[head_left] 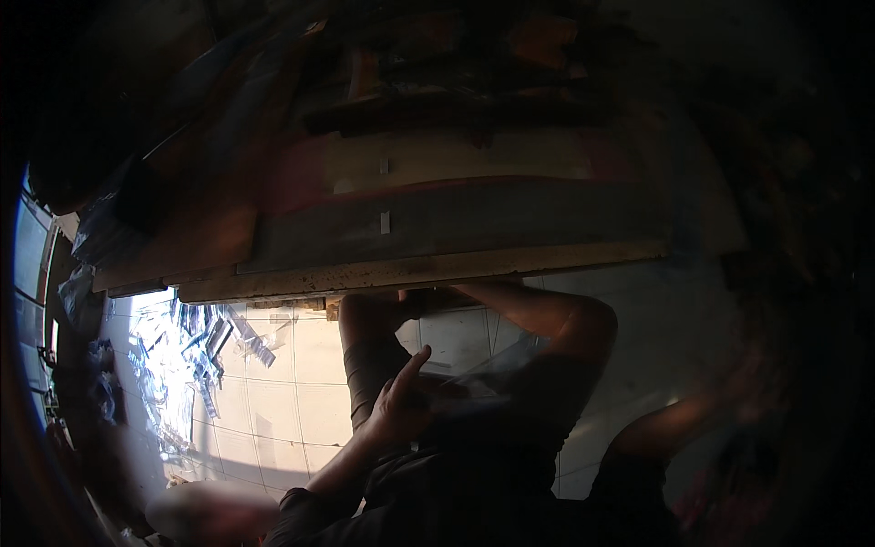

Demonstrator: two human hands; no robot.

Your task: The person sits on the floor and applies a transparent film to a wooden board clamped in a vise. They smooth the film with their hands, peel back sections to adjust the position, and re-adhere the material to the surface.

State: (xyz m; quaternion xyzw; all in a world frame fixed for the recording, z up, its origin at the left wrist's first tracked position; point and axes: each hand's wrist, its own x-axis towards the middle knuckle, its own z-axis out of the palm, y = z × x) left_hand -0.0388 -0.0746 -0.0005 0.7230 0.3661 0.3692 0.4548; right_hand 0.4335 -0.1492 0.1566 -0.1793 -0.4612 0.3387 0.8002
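Note:
My left hand [401, 406] is above my lap, its thumb raised and apart from the fingers, which point to the right into shadow. Beside those fingers a pale, see-through sheet [488, 397] shows faintly across my lap; whether they touch it is unclear. My right hand [752, 378] reaches far out to the right, dark and blurred, so its fingers cannot be made out. In front of my knees stands a low workbench with a worn wooden edge [437, 270]. Two small light strips, a nearer one [385, 222] and a farther one [384, 166], lie on its top.
Shiny scraps and strips [196, 351] litter the sunlit tiled floor [273, 401] at left. A brown board [196, 251] rests on the bench's left end. Dark clutter [437, 73] fills the far side. A blurred rounded shape [210, 510] is at lower left.

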